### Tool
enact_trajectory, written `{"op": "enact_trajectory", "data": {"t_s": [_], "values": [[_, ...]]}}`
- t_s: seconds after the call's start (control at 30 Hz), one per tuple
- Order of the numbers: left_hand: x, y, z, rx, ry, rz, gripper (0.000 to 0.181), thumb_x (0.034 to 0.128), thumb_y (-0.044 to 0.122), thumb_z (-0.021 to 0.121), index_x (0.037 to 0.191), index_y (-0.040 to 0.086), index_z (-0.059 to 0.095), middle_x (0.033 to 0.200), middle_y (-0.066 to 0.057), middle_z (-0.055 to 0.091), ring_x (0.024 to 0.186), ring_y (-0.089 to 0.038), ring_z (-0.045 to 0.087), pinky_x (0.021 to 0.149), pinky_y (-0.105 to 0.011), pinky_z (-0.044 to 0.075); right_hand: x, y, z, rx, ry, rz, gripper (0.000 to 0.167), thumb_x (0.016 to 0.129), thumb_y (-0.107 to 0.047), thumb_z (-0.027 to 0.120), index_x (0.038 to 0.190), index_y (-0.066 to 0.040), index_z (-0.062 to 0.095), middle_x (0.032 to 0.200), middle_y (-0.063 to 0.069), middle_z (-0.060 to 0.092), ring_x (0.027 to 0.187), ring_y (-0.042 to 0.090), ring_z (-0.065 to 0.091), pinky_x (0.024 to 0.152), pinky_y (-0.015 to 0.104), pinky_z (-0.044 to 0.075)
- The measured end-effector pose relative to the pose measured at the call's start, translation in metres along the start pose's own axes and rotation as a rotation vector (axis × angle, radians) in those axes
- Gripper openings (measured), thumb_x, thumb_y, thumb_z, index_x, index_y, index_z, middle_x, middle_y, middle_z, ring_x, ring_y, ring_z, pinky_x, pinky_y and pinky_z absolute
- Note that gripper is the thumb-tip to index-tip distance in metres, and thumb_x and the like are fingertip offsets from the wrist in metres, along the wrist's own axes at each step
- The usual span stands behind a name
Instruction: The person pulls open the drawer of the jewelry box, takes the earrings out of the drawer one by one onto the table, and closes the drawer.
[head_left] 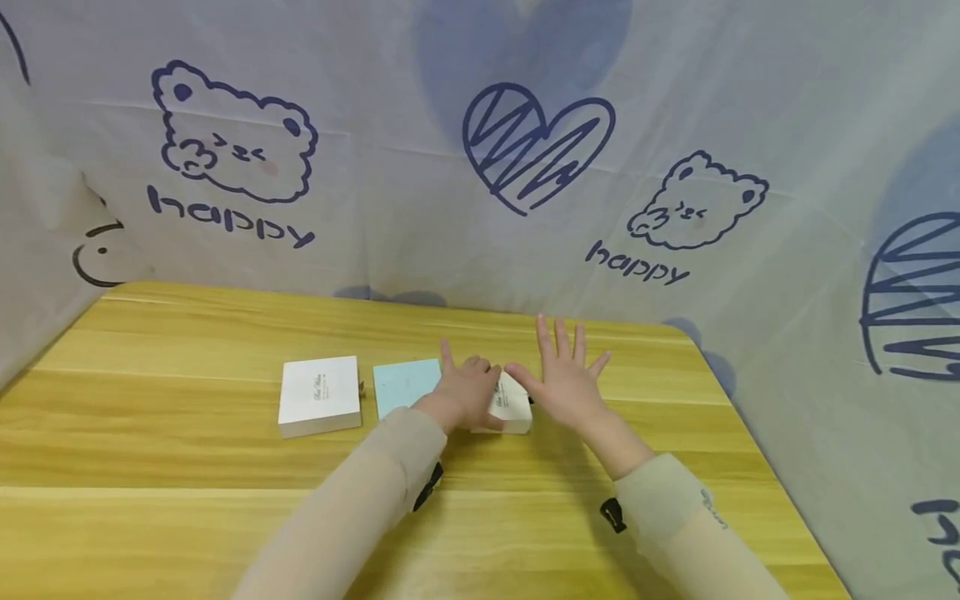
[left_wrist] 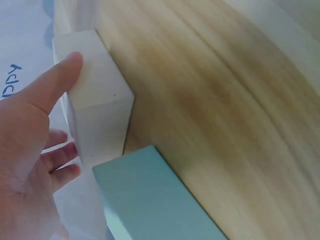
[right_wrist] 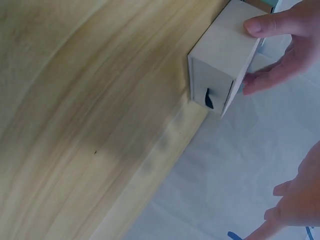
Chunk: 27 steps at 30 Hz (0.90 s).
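My left hand [head_left: 467,395] grips a small white box [head_left: 516,410] on the table, its thumb on the near side and its fingers over the opposite side. In the right wrist view a dark pull tab [right_wrist: 208,98] shows on the end of that box. Just right of it, my right hand [head_left: 568,388] hovers with fingers spread wide, holding nothing. Left of the gripped box lies a light blue box [head_left: 405,385], partly hidden behind the left hand. Farther left sits a second white box [head_left: 319,393] with printed lettering on its lid and a small tab at its right edge.
The boxes stand in a row on a wood-grain table [head_left: 180,467]. A pale cloth [head_left: 420,225] printed with bears and hearts hangs behind the table and along its sides.
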<state>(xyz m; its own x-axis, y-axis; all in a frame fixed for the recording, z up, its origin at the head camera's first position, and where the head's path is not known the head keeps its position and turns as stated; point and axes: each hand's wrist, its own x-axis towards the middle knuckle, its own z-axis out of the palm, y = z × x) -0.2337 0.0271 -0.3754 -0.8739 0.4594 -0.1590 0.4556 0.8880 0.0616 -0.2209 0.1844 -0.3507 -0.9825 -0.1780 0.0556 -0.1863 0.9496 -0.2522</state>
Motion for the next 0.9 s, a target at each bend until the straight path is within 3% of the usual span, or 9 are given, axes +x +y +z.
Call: {"op": "enact_trajectory", "data": {"t_s": [0.2,0.53,0.7,0.9], "values": [[0.002,-0.006,-0.002,-0.012,-0.027,-0.002,0.081,0.0729,0.057,0.071,0.136,0.010,0.048,0.134,-0.005,0.052,0.126,-0.021,0.047,0.113,-0.062,0.003,0.001,0.002,0.002,0.002,0.014,-0.003,0.085,0.091,-0.060,0.040,0.152,-0.017,0.000,0.157,0.019,0.004,0.142,0.045,-0.010,0.098,0.078,-0.003],[-0.001,-0.011,-0.008,-0.030,-0.046,0.037,0.078,0.0718,0.047,0.076,0.131,0.004,0.050,0.127,-0.008,0.056,0.124,-0.023,0.048,0.119,-0.042,0.009,0.002,0.007,0.004,-0.008,0.024,-0.015,0.078,0.094,-0.056,0.038,0.152,-0.013,0.008,0.154,0.022,0.015,0.143,0.042,0.001,0.107,0.069,-0.002],[-0.003,-0.013,-0.011,-0.008,-0.070,0.042,0.076,0.0722,0.047,0.076,0.130,0.005,0.050,0.126,-0.008,0.057,0.124,-0.022,0.048,0.119,-0.040,0.012,0.002,0.013,0.008,-0.026,0.047,-0.039,0.066,0.097,-0.051,0.036,0.144,-0.005,0.034,0.144,0.021,0.039,0.139,0.042,0.024,0.110,0.066,0.005],[-0.005,-0.012,-0.014,0.006,-0.099,0.032,0.066,0.0741,0.044,0.075,0.125,0.008,0.054,0.127,-0.007,0.055,0.125,-0.022,0.047,0.118,-0.039,0.015,0.001,0.017,0.009,-0.035,0.027,-0.054,0.046,0.094,-0.038,0.052,0.121,-0.001,0.061,0.122,0.016,0.062,0.124,0.037,0.046,0.110,0.063,0.014]]}}
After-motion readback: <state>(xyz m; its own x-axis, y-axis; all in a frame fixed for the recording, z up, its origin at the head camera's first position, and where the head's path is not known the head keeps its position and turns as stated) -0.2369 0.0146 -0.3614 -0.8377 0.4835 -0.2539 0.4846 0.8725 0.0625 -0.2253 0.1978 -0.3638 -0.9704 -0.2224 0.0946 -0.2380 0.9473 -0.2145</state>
